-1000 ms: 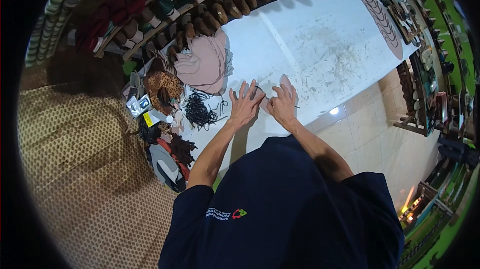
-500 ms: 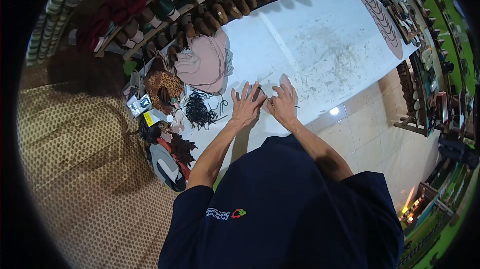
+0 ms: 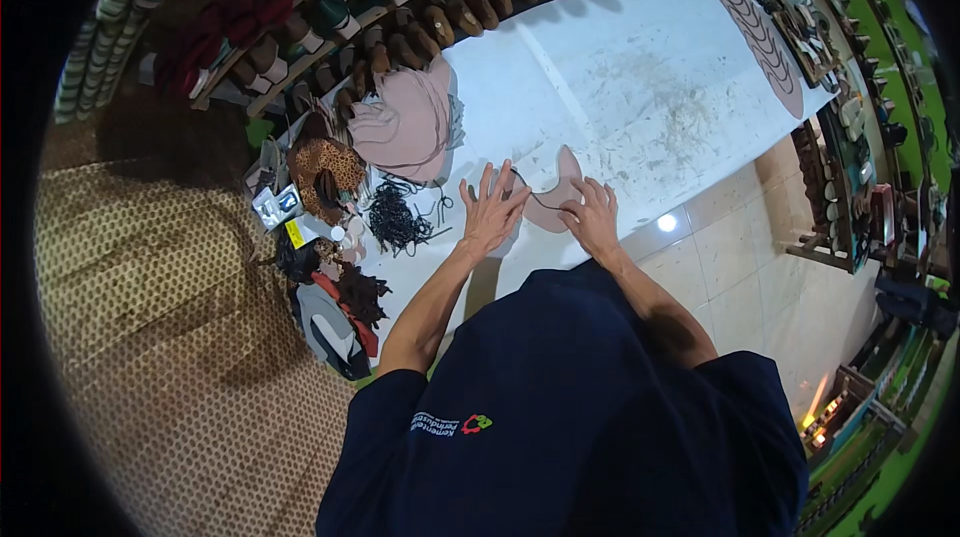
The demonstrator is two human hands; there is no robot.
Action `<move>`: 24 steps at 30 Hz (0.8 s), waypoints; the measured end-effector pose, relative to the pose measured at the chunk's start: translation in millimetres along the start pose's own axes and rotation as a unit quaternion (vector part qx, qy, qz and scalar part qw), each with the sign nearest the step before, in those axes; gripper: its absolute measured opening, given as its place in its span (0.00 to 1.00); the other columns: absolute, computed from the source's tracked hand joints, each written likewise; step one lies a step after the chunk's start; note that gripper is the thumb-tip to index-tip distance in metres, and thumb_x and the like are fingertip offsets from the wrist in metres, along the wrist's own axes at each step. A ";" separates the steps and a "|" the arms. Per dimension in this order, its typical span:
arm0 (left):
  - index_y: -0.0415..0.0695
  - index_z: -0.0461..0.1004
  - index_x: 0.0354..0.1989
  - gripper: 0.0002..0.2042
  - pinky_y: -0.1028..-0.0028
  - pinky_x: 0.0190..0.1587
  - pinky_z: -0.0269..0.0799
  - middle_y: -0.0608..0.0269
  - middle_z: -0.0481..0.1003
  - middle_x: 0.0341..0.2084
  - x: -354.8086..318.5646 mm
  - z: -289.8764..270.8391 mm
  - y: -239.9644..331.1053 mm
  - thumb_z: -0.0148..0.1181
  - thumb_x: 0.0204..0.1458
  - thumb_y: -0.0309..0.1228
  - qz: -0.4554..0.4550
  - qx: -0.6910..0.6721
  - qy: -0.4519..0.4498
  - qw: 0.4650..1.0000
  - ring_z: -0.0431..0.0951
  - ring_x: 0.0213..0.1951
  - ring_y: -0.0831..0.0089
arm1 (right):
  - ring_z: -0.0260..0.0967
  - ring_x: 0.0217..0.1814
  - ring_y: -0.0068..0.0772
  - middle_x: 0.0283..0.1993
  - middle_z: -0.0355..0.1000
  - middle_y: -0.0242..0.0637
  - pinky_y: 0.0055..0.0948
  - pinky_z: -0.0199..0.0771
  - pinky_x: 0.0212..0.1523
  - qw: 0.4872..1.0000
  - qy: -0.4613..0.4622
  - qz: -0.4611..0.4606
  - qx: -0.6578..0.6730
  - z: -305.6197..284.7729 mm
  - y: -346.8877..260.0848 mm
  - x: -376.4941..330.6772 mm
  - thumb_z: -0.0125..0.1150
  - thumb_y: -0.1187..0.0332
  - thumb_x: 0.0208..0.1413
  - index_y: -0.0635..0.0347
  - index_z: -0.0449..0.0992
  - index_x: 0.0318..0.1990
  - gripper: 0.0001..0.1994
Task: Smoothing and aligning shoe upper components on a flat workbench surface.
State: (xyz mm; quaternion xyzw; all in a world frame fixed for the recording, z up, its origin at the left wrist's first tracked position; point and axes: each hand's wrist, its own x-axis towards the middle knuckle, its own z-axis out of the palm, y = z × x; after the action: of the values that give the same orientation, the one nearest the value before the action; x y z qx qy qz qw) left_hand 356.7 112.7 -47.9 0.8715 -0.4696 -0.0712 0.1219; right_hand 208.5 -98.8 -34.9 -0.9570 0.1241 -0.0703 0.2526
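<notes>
1. Both hands lie flat, fingers spread, on a pink curved leather piece [image 3: 556, 199] near the front edge of the white table [image 3: 640, 87].
2. Left hand [image 3: 492, 212] presses its left end; right hand [image 3: 594, 219] its right side. Neither grips it.
3. Black cords [image 3: 397, 220] lie just left; pink leather stack [image 3: 408, 122] sits behind.

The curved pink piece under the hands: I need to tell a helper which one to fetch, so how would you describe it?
On the white table, look at the near edge where the left hand and right hand press flat. Under them lies the curved pink piece, a single crescent-like cutout. Unlike the pink stack farther left, it lies alone.
</notes>
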 end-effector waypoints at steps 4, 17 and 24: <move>0.70 0.75 0.67 0.20 0.21 0.66 0.40 0.57 0.40 0.83 -0.4 1.5 1.4 0.56 0.67 0.41 -0.002 0.002 0.003 1.000 0.39 0.80 0.47 | 0.49 0.81 0.53 0.74 0.64 0.37 0.69 0.39 0.77 0.999 -0.032 0.023 0.005 -3.2 0.3 6.8 0.71 0.60 0.58 0.50 0.86 0.37 0.07; 0.71 0.73 0.68 0.22 0.22 0.67 0.37 0.57 0.41 0.83 0.7 0.2 3.5 0.58 0.66 0.40 -0.001 0.009 -0.009 1.000 0.41 0.80 0.46 | 0.50 0.81 0.50 0.72 0.66 0.35 0.71 0.36 0.77 1.000 -0.005 -0.002 -0.015 -8.4 5.2 14.9 0.71 0.62 0.56 0.52 0.87 0.35 0.06; 0.69 0.75 0.66 0.21 0.23 0.67 0.38 0.56 0.42 0.82 0.2 0.0 6.1 0.60 0.65 0.37 -0.014 -0.037 0.008 0.999 0.42 0.80 0.47 | 0.52 0.80 0.51 0.69 0.68 0.36 0.73 0.37 0.76 1.000 -0.010 0.000 -0.007 -8.0 4.2 14.5 0.72 0.62 0.56 0.52 0.86 0.35 0.06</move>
State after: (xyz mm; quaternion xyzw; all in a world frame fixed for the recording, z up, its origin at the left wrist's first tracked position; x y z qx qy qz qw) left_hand 351.9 109.3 -46.3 0.8735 -0.4533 -0.0830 0.1573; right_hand 220.1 -110.1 -29.1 -0.9594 0.1218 -0.0597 0.2475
